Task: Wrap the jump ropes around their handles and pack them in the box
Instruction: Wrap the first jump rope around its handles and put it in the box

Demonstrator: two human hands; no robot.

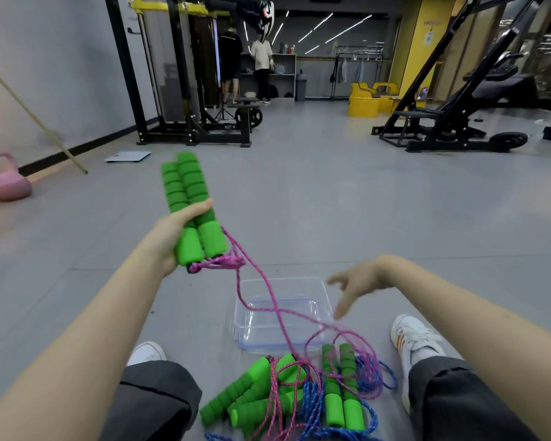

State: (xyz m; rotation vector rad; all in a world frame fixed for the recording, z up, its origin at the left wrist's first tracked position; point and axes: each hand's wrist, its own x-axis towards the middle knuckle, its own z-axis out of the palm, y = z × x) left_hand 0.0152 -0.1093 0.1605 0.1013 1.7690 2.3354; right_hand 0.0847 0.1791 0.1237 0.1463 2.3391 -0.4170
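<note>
My left hand [169, 240] grips a pair of green foam handles [190, 202] held side by side, raised above the floor. Their pink rope [261, 294] hangs from the handle ends, crosses over the clear plastic box [245, 316] and runs down into the pile. My right hand [360, 284] hovers above the box's right rim, fingers spread and blurred, holding nothing. Between my feet lies a pile of more green handles [255, 393] tangled with pink and blue rope [309, 405]. One handle pair [341, 386] lies straight at the pile's right.
I sit on a grey gym floor with a white shoe [417, 338] at each side. A pink kettlebell [7, 183] and a leaning stick [35, 119] are at left. Black weight machines [185, 90] stand ahead, a yellow seat [365, 100] beyond. Two people stand far back.
</note>
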